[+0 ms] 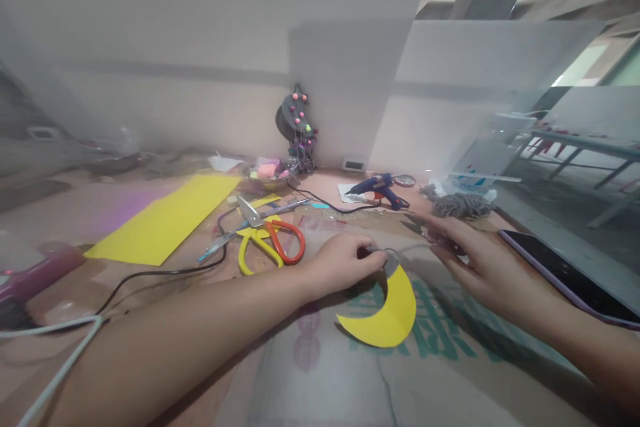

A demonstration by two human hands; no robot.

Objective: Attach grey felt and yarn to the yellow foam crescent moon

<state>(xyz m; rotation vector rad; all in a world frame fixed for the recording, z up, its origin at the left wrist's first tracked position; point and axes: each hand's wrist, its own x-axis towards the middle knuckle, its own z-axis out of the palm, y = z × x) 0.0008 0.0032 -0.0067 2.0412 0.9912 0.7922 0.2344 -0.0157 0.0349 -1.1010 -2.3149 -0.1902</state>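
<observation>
A yellow paper crescent (pixel 395 320) lies over the plastic sheet (pixel 320 387) with green lettering. My left hand (pixel 347 263) pinches its upper end, where grey yarn (pixel 391 263) is wound around the paper. From there a thin grey strand appears to run to my right hand (pixel 460 253), which is raised to the right of the crescent with thumb and fingers drawn together. Motion blurs those fingertips. Left of my left hand lie scissors (pixel 290 240) with one red and one yellow handle, blades apart.
A yellow sheet (pixel 165 220) lies at left, near a dark pink tool (pixel 45 273) and cables. Behind stand a grey crescent ornament (pixel 293 117) with beads and a bowl (pixel 270 180). A blue glue gun (pixel 380 188), a grey yarn skein (pixel 463 205) and a phone (pixel 565 273) are at right.
</observation>
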